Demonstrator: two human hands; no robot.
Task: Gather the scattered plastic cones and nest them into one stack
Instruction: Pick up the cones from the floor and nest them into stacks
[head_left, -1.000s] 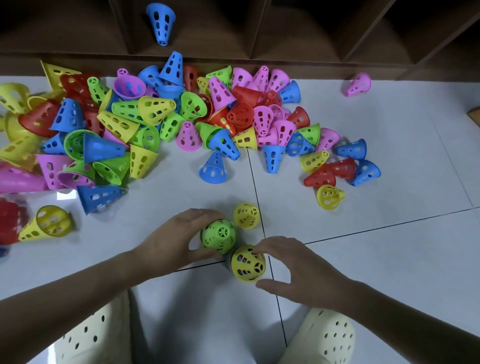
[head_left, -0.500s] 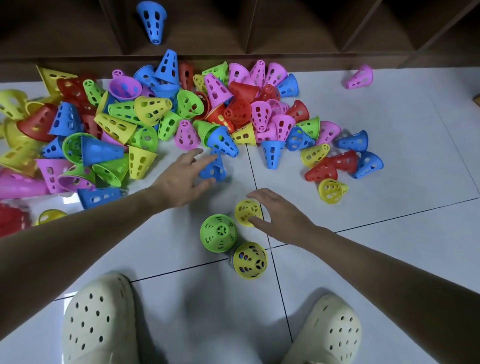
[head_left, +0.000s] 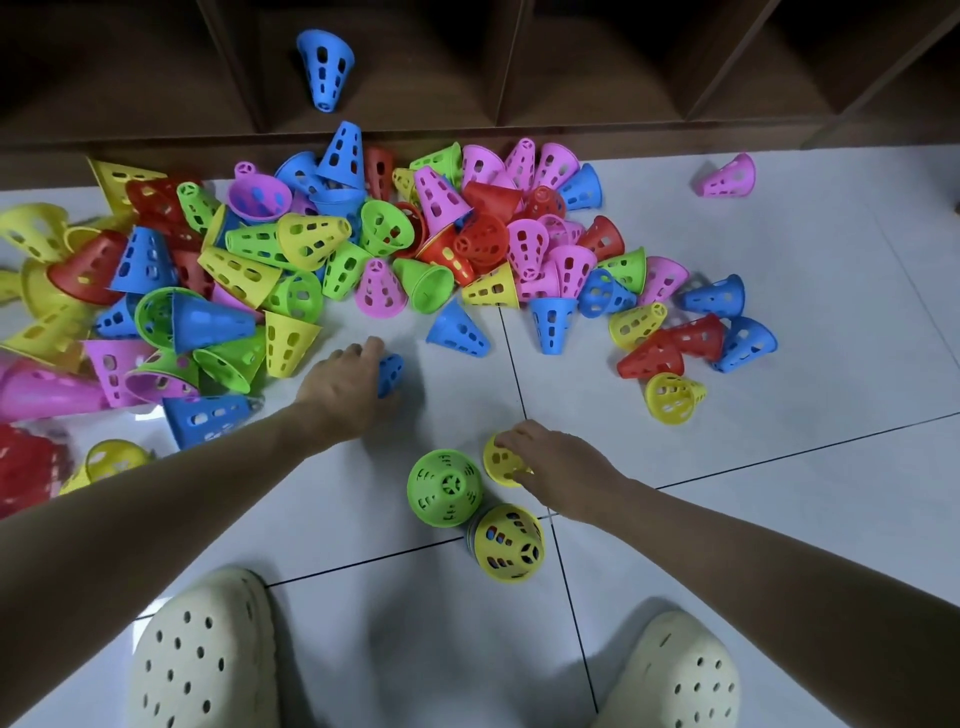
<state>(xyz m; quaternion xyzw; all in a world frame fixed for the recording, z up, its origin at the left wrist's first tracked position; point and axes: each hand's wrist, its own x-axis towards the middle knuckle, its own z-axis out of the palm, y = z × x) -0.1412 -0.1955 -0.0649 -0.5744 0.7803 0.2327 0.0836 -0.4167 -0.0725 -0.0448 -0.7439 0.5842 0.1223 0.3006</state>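
Note:
A big heap of perforated plastic cones in yellow, green, blue, pink and red covers the white tiled floor at the back and left. My left hand is closed around a blue cone just in front of the heap. My right hand grips a small yellow cone standing on the floor. Beside it stand an upright green cone stack and a yellow cone stack, both seen from above.
A dark wooden shelf unit runs along the back, with one blue cone in a compartment. A lone pink cone lies at the far right. Two cream clogs stand at the bottom. Bare tiles lie to the right.
My left hand left the green stack, reached forward and closed on the blue cone. My right hand moved from the yellow stack onto the small yellow cone.

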